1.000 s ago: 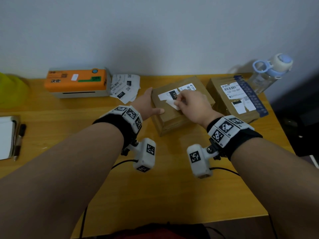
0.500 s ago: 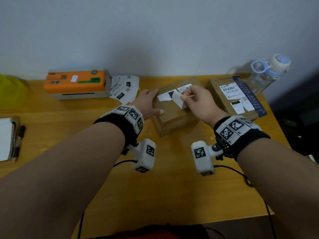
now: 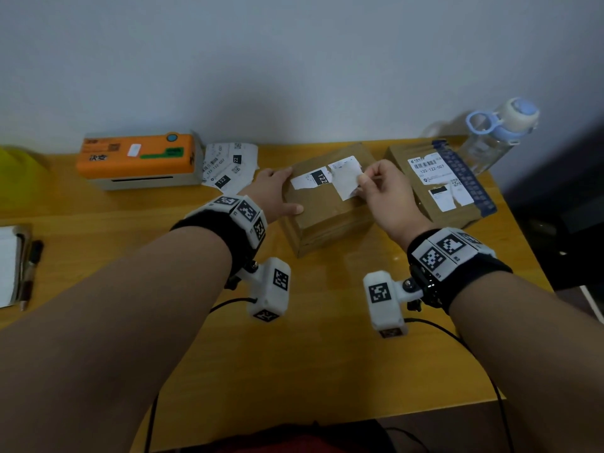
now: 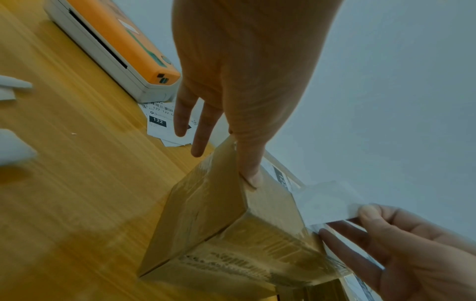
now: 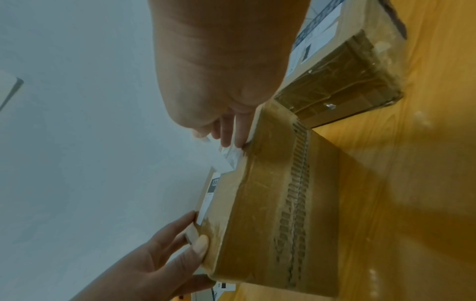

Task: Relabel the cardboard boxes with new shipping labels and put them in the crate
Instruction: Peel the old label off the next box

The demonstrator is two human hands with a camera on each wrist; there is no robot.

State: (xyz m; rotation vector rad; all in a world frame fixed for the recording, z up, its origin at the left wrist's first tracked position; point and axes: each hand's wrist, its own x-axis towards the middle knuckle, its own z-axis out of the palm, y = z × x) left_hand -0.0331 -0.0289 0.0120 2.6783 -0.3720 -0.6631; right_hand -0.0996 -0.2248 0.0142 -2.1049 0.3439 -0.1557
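Sitting at the middle of the table [image 3: 294, 371]: a cardboard box [image 3: 330, 217], with a torn shipping label [image 3: 313, 179] on its top. Resting against that box's left edge, the left hand [image 3: 274, 194]; pinching a peeled label piece [image 3: 346, 181] above its right part, the right hand [image 3: 389, 197]. Lying just right of it, a second cardboard box [image 3: 425, 204] bearing its own label [image 3: 428, 166]. Standing far right, behind that box, a water bottle [image 3: 493, 138]. Sitting far left, by the wall, a label printer [image 3: 137, 161], with loose printed labels [image 3: 228, 168] lying between it and the middle box. Lying at the left edge, a notepad [image 3: 8, 266] with a pen [image 3: 31, 269] beside it.
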